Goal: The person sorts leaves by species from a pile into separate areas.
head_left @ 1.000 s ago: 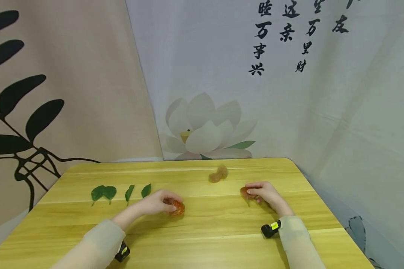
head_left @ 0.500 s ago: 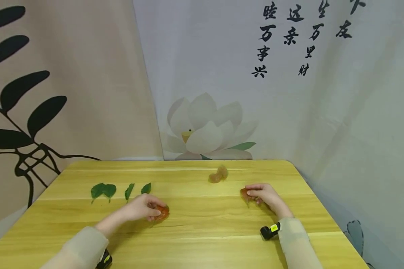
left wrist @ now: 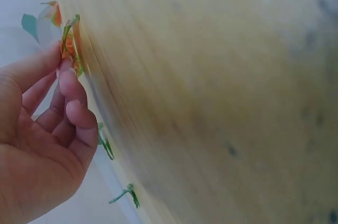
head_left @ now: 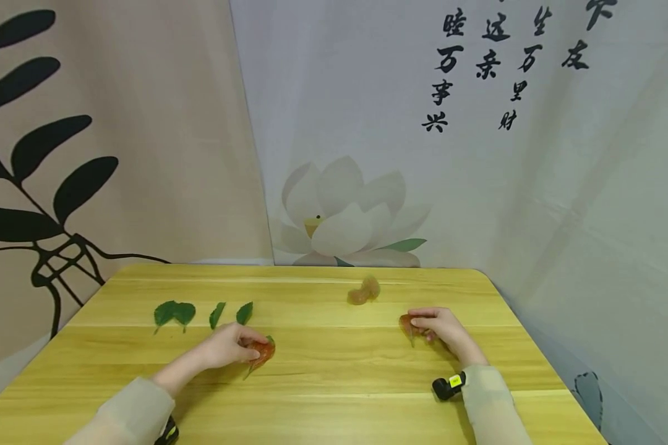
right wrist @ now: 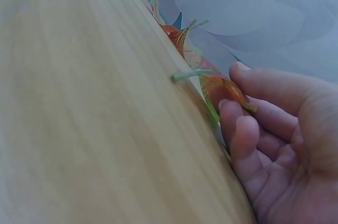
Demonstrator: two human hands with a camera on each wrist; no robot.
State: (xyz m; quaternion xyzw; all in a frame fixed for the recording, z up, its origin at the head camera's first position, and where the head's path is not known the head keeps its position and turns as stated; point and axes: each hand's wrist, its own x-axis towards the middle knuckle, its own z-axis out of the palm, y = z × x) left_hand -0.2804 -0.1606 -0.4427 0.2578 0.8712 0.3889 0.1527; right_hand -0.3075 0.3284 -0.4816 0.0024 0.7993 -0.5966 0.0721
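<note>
In the head view my left hand (head_left: 225,347) pinches a reddish-orange leaf (head_left: 265,353) by its left edge, low over the wooden table. Its stem points down towards me. The left wrist view shows that leaf (left wrist: 70,44) edge-on between the thumb and finger tips. Farther right, my right hand (head_left: 444,329) holds another reddish leaf (head_left: 406,325), partly covered by the fingers. From the right wrist this second leaf (right wrist: 215,87) appears curled with a pale green stem, between thumb and fingers.
Several green leaves (head_left: 185,313) lie in a row at the table's (head_left: 334,402) left, just beyond my left hand. Two brownish leaves (head_left: 359,296) overlap near the back edge. Behind hangs a printed curtain (head_left: 351,93) with a lotus and black characters.
My left hand has moved left and a little towards me with its leaf, which has turned so that its stem shows. The right hand stays at the same place, holding its leaf.
</note>
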